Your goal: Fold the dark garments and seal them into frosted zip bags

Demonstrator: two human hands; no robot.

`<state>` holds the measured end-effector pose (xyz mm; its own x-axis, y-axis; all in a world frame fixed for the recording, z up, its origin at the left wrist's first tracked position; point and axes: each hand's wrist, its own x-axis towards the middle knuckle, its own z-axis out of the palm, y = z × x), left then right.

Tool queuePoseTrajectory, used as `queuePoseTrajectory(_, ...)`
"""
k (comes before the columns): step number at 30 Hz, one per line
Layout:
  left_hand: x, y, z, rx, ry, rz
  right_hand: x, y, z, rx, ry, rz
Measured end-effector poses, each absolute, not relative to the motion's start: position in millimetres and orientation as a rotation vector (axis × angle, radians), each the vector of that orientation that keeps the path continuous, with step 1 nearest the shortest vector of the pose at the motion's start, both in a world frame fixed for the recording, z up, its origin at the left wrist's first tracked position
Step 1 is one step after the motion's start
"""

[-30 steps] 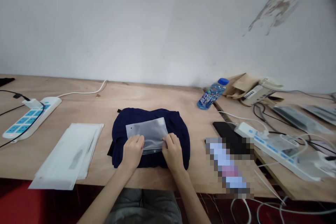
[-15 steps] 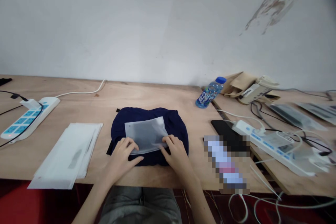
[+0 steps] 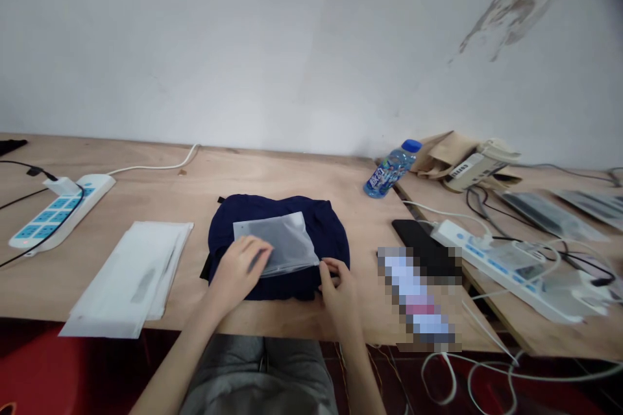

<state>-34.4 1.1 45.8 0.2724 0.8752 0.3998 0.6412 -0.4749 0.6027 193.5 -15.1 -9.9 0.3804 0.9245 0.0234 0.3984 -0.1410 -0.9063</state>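
A translucent plastic bag (image 3: 282, 240) with a small hole near its upper left corner lies on a dark navy cloth item (image 3: 272, 204), bunched on the table before me. My right hand (image 3: 337, 282) is closed in a pinch at the bag's lower right corner. Over the left part of the bag is my left hand (image 3: 242, 267), its fingers bent and the thumb brought close to the fingertips. Whatever that pinch may hold is hidden. Left of the cloth lies a stack of whitish plastic bags (image 3: 131, 272), overhanging the table's front edge.
A power strip (image 3: 61, 214) with a plug and cables lies at the left. To the right are a blue-capped bottle (image 3: 392, 168), a black phone (image 3: 423, 243), a pixelated phone-like object (image 3: 418, 298), another power strip (image 3: 501, 269) and a cup (image 3: 479, 165) by brown paper.
My left hand has drawn its spread thumb in towards the fingers, over the bag. My right hand has shifted slightly right and down to the bag's corner, pinching there.
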Motion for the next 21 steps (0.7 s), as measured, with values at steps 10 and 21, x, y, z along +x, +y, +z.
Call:
queuePoseTrajectory(10, 66, 111, 44, 2.643, 0.626, 0.3, 211, 9, 4, -1.617, -1.104, 1.183)
queuePoseTrajectory(21, 66, 126, 37, 2.553, 0.767, 0.43, 158, 1, 4, -1.487, -1.046, 1.379)
